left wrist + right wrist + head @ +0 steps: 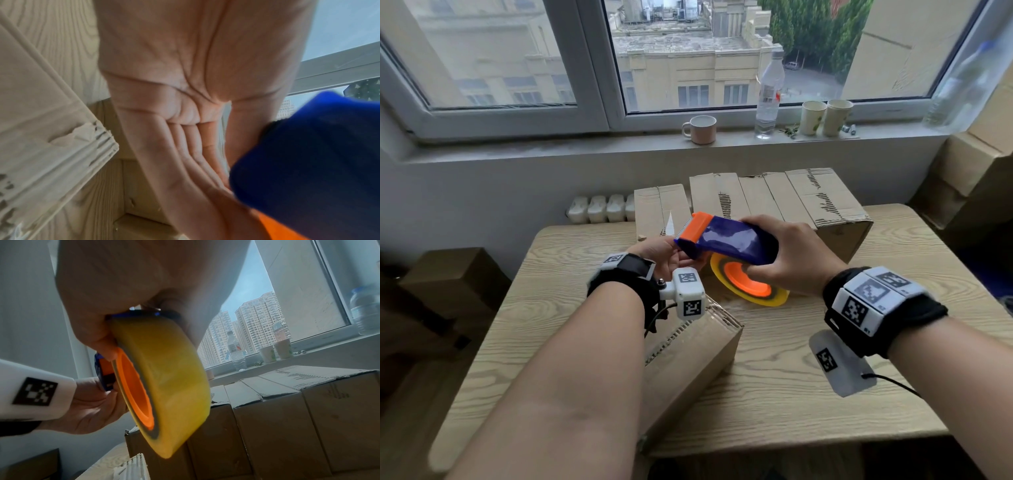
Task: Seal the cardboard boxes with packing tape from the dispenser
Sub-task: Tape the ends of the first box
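Note:
A blue tape dispenser with an orange cutter end hangs above the table, and a yellow tape roll on an orange core sits under it. My right hand grips the dispenser body from above; the right wrist view shows the roll just below that hand. My left hand, palm up, pinches the dispenser's front end between thumb and fingers. Beneath my left forearm a cardboard box lies on the table. More closed boxes stand at the back.
The wooden table carries all the boxes. On the windowsill behind stand a mug, a water bottle and two paper cups. A large cardboard box stands at the right and another sits low on the left.

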{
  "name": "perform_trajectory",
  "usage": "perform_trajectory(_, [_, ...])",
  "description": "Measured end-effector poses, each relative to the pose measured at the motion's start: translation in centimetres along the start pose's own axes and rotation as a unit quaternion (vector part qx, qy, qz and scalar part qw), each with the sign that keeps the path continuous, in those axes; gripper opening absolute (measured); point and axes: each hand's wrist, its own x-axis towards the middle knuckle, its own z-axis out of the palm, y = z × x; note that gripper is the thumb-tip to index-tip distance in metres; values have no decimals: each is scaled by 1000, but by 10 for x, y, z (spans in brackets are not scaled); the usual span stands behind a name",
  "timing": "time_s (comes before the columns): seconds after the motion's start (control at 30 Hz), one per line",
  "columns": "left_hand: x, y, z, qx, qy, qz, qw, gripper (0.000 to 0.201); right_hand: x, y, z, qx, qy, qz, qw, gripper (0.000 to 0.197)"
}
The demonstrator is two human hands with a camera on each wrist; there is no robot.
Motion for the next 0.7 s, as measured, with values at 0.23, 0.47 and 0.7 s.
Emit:
perform_trajectory(0.23, [3,-2,-4,-24,3,5,1000,7,1,3,1,10,4,2,1000,70])
perform_trajectory(0.47, [4,-2,-4,-54,-10,31,998,20,3,5,0,21,9,6,1000,70])
perform_trajectory(0.7, [5,-3,-3,-67,-37,37,996,18,5,4,0,46,21,11,999,65])
